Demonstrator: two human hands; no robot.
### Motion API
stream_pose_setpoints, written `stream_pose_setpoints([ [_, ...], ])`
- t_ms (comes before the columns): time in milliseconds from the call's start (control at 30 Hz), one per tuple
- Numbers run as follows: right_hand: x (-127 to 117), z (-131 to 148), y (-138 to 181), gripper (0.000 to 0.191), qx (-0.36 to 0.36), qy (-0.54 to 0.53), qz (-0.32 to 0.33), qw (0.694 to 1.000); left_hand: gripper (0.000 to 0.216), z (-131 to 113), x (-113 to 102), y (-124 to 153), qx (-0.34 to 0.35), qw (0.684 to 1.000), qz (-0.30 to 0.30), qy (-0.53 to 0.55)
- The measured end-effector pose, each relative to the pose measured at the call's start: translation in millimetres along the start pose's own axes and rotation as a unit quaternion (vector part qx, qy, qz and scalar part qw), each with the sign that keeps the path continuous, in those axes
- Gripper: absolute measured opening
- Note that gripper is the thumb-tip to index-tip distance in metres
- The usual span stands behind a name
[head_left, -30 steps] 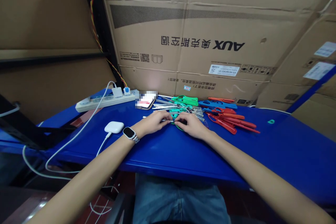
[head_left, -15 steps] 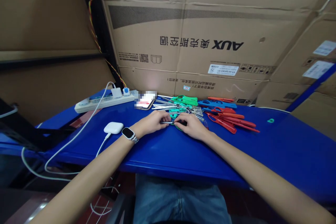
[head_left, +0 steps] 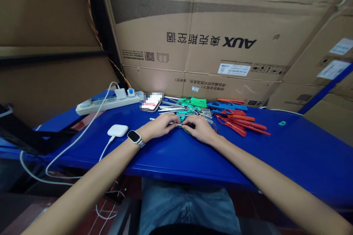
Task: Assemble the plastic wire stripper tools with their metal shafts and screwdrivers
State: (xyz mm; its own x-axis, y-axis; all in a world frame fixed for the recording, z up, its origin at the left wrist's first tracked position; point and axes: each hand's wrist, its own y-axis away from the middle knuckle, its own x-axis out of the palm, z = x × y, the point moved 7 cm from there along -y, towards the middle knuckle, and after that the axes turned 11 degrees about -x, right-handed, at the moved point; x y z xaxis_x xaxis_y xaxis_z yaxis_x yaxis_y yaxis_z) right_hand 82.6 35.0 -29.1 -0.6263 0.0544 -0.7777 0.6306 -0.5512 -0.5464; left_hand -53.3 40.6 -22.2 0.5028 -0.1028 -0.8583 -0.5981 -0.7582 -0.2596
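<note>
My left hand (head_left: 162,125), a watch on its wrist, pinches a thin silver tube (head_left: 152,119) whose far end shows past the knuckles. Opposite it, my right hand (head_left: 200,127) has its fingertips closed on a small black part (head_left: 191,125) at the tube's other end. Fingers partly hide where the two meet. Just behind the hands lies a heap of silver tubes (head_left: 169,108). Green lighter-like plastic casings (head_left: 194,102) lie behind that heap, with blue casings (head_left: 228,107) and red casings (head_left: 233,125) to the right.
At the left stand a white power strip (head_left: 107,102) with plugs and a white earphone case (head_left: 117,130) on a cable. A phone (head_left: 151,102) lies behind my left hand. Cardboard (head_left: 209,18) walls the back of the blue table (head_left: 171,158). A small green piece (head_left: 281,123) lies right.
The view has shifted slightly. More of the silver tube now shows beyond my left hand, and my fingertips remain together at its right end.
</note>
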Motion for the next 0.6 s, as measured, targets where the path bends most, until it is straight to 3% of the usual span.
stream_pose_setpoints([
  [267, -1, 2, 1, 0.009, -0.012, -0.002, -0.022, 1.000, 0.017, -2, 2, -1, 0.005, 1.000, -0.004, -0.002],
  [467, 5, -17, 3, 0.005, 0.088, -0.128, -0.025, 0.988, 0.013, -1, 1, -1, 0.001, 0.999, -0.003, 0.046],
  [600, 6, -20, 3, 0.008, 0.097, -0.156, -0.021, 0.983, 0.010, 0, 1, -2, -0.003, 0.998, -0.013, 0.068],
])
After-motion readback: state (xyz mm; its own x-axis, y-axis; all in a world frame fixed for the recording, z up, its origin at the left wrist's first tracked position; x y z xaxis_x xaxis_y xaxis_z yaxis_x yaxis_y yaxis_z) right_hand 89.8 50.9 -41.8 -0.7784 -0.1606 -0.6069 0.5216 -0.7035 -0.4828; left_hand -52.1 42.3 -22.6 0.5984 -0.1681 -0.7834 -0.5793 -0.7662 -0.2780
